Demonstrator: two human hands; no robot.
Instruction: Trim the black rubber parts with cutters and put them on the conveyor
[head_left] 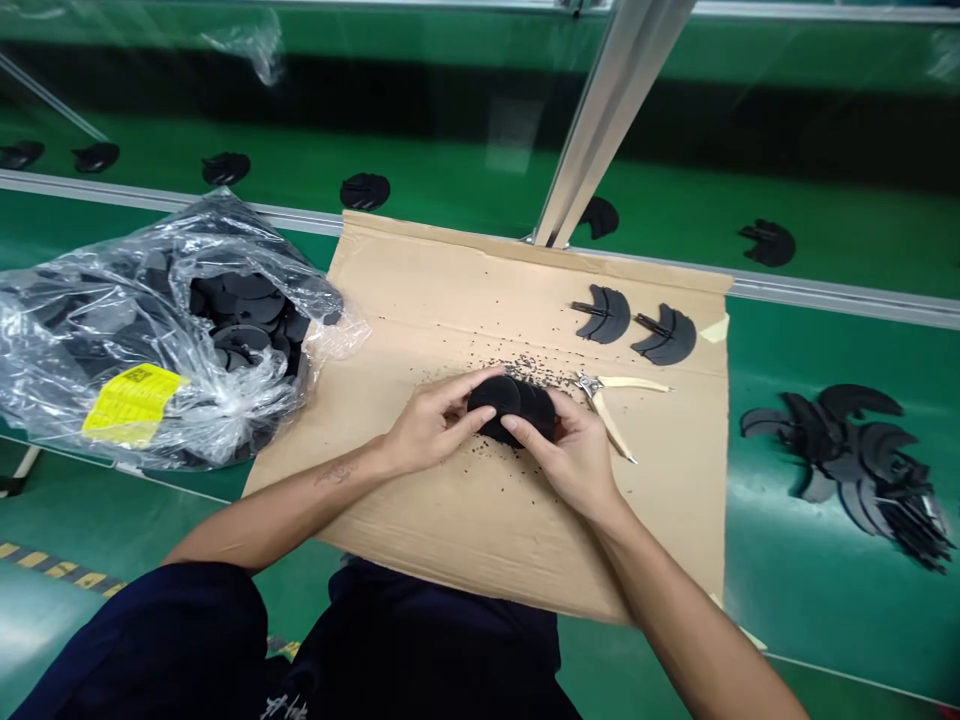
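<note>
Left hand and right hand, half closed, gripping a black disc stack from opposite sides at centre, over tan cardboard, beside cream-handled steel pliers.

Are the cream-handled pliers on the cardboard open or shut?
Open: the cream-handled steel pliers lie on the brown cardboard sheet with their handles spread in a V.

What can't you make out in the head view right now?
In the head view:
The black discs between the left hand and right hand: the fingers cover them, so their number is unclear.
The yellow label: its print is too small, under the clear plastic bag.
The black crumbs on the cardboard sheet: too small to identify.
</note>
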